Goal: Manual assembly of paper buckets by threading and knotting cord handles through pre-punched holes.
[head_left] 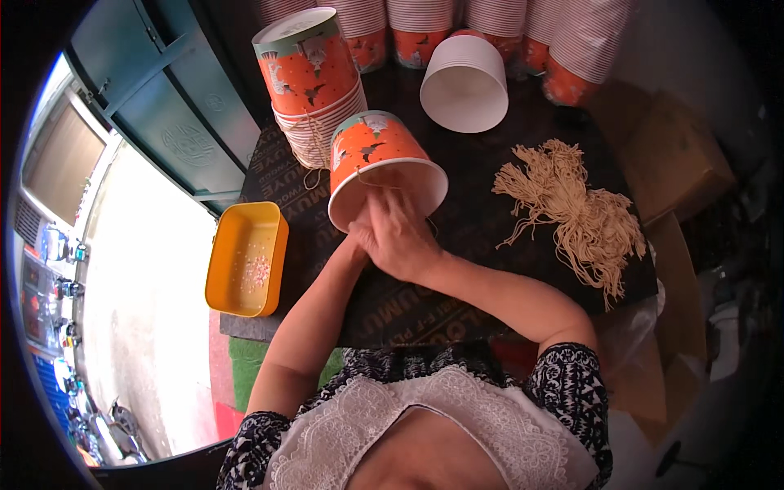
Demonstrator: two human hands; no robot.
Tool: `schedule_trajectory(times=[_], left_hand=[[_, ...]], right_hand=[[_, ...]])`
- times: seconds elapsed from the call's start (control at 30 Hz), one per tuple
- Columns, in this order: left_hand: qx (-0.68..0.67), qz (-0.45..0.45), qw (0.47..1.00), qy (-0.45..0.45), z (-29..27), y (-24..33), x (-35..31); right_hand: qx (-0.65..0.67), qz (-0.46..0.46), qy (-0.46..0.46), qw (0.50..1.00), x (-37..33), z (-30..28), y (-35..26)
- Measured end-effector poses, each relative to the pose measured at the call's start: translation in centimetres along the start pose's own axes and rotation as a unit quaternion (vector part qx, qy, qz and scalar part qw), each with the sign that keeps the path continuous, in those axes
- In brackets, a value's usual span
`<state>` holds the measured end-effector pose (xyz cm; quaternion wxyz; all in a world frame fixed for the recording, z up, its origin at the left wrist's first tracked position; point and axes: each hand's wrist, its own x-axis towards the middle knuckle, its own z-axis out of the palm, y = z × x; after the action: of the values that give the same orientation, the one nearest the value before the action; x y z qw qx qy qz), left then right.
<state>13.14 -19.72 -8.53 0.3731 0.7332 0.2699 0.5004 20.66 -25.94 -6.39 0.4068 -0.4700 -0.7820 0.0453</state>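
- Dark table [482, 220] with faint printed lettering, set beside a doorway on the left; green metal door panels [175, 98] stand there, bright ground beyond.
- Near edge of table runs just ahead of the person's body; both forearms cross it.
- Orange patterned bucket [380, 143] tipped over left of centre, white-rimmed mouth facing the person; tan cord at the mouth.
- Right hand [400, 233] at that mouth, fingers extended and reaching inside; whether they pinch the cord, cannot tell.
- Left hand [359, 233] mostly hidden under the right and by the bucket; grip cannot be told.
- Widest stretch of bare tabletop: right of the bucket, as far as the string bundle [576, 216] near the right edge.
- Left edge: yellow tray [237, 233], small pale pieces [258, 271] inside.
- Just behind the bucket, a tall nested stack [306, 77] blocks the far left.
- White-walled tub [465, 86] lies beyond, mouth toward the person.
- Wrapped stacks [420, 24] line the far side.
- Cardboard box [686, 163] off the right edge.
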Motion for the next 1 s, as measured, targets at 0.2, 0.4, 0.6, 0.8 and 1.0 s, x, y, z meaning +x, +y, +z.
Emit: schedule_trajectory(times=[0.2, 0.4, 0.6, 0.8, 1.0], left_hand=[[-0.099, -0.256, 0.957, -0.089, -1.0, 2.3, 0.1], [-0.078, -0.313, 0.934, -0.151, -1.9, 2.5, 0.4], [-0.093, -0.326, 0.932, -0.127, -1.6, 1.5, 0.0], [-0.1, -0.313, 0.938, -0.109, -1.4, 1.3, 0.1], [-0.101, -0.282, 0.95, -0.09, -1.0, 0.7, 0.6]], right_hand=[[-0.03, 0.015, 0.022, 0.999, -2.1, -2.5, 3.2], [-0.032, 0.033, 0.023, 0.999, -3.0, -3.8, 3.9], [-0.005, 0.039, 0.0, 0.999, -3.5, -3.5, 5.0], [-0.041, -0.004, -0.023, 0.999, -2.7, -3.3, 6.6], [-0.031, -0.011, -0.022, 0.999, -2.3, -2.9, 8.0]])
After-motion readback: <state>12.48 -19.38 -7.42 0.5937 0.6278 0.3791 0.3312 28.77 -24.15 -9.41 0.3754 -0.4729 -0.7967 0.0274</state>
